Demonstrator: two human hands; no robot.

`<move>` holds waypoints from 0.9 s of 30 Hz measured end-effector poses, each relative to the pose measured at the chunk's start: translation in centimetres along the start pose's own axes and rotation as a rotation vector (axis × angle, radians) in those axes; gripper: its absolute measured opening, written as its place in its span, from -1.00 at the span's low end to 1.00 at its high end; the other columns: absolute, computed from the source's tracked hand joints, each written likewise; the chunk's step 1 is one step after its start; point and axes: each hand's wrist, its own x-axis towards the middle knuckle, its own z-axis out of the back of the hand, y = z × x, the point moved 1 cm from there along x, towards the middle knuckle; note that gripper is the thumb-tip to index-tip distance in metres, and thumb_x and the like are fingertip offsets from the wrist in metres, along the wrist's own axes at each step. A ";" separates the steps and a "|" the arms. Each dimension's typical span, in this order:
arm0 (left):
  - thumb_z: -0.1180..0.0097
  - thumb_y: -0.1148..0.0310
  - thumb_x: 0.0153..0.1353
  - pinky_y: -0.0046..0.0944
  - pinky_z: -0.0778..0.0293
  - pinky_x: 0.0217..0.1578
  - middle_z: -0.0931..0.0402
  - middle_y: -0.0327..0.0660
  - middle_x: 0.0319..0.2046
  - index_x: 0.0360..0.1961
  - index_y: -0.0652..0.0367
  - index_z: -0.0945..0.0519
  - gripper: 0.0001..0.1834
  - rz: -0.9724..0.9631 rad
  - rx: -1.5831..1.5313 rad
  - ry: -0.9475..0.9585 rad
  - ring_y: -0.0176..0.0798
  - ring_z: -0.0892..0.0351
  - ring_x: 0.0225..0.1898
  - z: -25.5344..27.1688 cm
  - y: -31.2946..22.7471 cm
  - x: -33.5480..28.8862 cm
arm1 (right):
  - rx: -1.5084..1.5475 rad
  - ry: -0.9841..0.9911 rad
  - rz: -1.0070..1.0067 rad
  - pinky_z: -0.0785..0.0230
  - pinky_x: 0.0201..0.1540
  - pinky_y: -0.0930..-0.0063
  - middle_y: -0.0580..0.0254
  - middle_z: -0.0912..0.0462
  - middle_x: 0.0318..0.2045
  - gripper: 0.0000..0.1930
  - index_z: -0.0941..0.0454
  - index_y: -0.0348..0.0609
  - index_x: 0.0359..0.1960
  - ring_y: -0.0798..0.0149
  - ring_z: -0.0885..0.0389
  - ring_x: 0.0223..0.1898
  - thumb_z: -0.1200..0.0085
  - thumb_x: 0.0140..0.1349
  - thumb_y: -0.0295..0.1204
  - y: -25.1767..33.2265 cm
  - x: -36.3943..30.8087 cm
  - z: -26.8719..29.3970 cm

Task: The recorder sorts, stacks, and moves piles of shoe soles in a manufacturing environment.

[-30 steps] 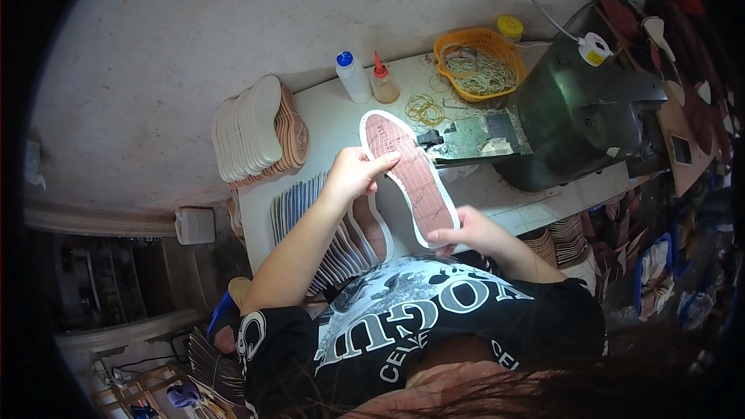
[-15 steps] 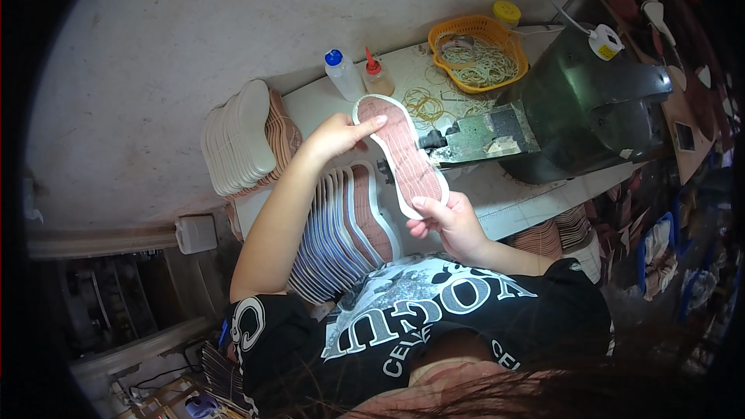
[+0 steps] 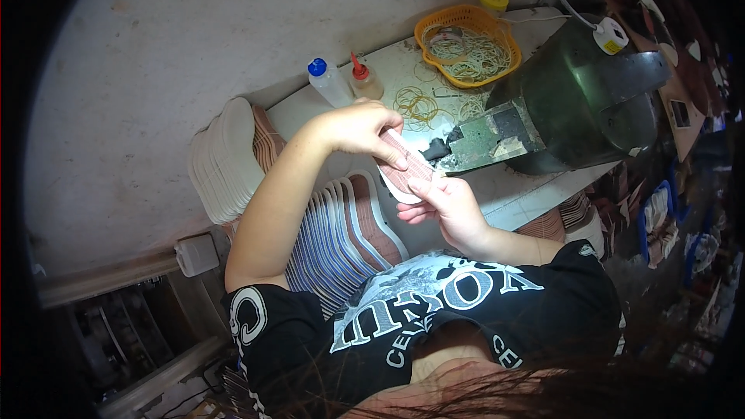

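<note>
The left hand [image 3: 363, 128] and right hand [image 3: 459, 215] are both pinching the pink insole [image 3: 413, 165] between them, just beside the green machine [image 3: 570, 112]; uneven pressure could be creasing it.

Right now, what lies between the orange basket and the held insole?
Loose yellow bands lie between the basket and the held insole, as the head view shows.

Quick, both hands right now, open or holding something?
Left hand: closed on the insole, thumb on its pink face.
Right hand: closed on the same insole, nearer the person's body.
</note>
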 end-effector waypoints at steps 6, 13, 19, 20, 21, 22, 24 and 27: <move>-0.33 0.10 0.01 -0.33 -0.36 -0.48 -0.43 -0.29 -0.58 -0.38 0.20 -0.48 -0.60 0.014 -0.273 -0.067 -0.38 -0.40 -0.49 -1.7 -0.6 -1.8 | -0.003 0.004 -0.028 -0.53 -0.24 0.52 0.05 -0.66 -0.33 -0.66 -0.53 -0.35 -0.14 0.29 -0.68 -0.33 -0.02 0.31 -0.25 1.1 -0.4 -0.1; -0.23 0.19 0.11 -0.31 -0.36 -0.46 -0.47 -0.26 -0.56 -0.38 0.27 -0.54 -0.68 0.257 -0.604 -0.165 -0.42 -0.39 -0.49 -4.6 -2.7 -3.8 | -0.005 0.040 0.004 -0.52 -0.30 0.59 0.10 -0.65 -0.31 -0.68 -0.56 -0.37 -0.18 0.32 -0.68 -0.34 -0.06 0.29 -0.27 0.8 -0.2 1.3; -0.23 0.18 0.16 -0.39 -0.37 -0.52 -0.52 -0.30 -0.58 -0.42 0.30 -0.60 -0.67 0.351 -0.738 -0.266 -0.47 -0.41 -0.55 -7.2 -2.7 -4.0 | -0.026 0.072 0.034 -0.51 -0.34 0.62 0.17 -0.66 -0.36 -0.72 -0.57 -0.30 -0.23 0.37 -0.67 -0.38 -0.07 0.27 -0.27 0.8 -0.2 1.9; -0.24 0.16 0.16 -0.44 -0.37 -0.55 -0.53 -0.31 -0.59 -0.44 0.27 -0.61 -0.67 0.371 -0.773 -0.270 -0.50 -0.43 -0.58 -7.7 -2.7 -4.2 | -0.025 0.084 0.037 -0.51 -0.34 0.62 0.17 -0.66 -0.36 -0.72 -0.57 -0.30 -0.23 0.37 -0.67 -0.38 -0.07 0.27 -0.27 0.9 -0.3 1.9; -0.24 0.16 0.16 -0.44 -0.37 -0.55 -0.53 -0.31 -0.59 -0.44 0.27 -0.61 -0.67 0.371 -0.767 -0.272 -0.50 -0.43 -0.58 -7.7 -3.5 -4.3 | -0.073 0.093 0.028 -0.50 -0.35 0.62 0.19 -0.66 -0.38 -0.72 -0.57 -0.27 -0.26 0.40 -0.66 -0.38 -0.08 0.26 -0.25 1.0 -0.2 2.1; -0.24 0.12 0.16 -0.44 -0.37 -0.59 -0.53 -0.30 -0.61 -0.48 0.24 -0.62 -0.65 0.436 -0.830 -0.269 -0.49 -0.44 -0.62 -7.5 -4.5 -4.4 | -0.121 0.101 0.018 -0.49 -0.36 0.62 0.21 -0.66 -0.40 -0.72 -0.58 -0.24 -0.28 0.42 -0.66 -0.39 -0.09 0.25 -0.24 1.2 -0.2 2.4; -0.25 0.08 0.15 -0.44 -0.37 -0.64 -0.53 -0.29 -0.64 -0.51 0.21 -0.63 -0.64 0.506 -0.891 -0.274 -0.48 -0.45 -0.67 -7.5 -5.9 -4.6 | -0.142 0.110 0.029 -0.48 -0.37 0.62 0.26 -0.65 -0.43 -0.73 -0.59 -0.19 -0.33 0.46 -0.63 -0.43 -0.11 0.22 -0.21 1.2 -0.1 2.8; -0.24 0.00 0.12 -0.43 -0.37 -0.71 -0.54 -0.24 -0.67 -0.54 0.20 -0.63 -0.57 0.551 -0.894 -0.282 -0.42 -0.46 -0.74 -7.8 -7.0 -4.6 | -0.188 0.145 -0.015 -0.49 -0.37 0.62 0.30 -0.63 -0.46 -0.74 -0.58 -0.19 -0.36 0.51 -0.58 -0.49 -0.13 0.20 -0.21 1.7 -0.2 3.4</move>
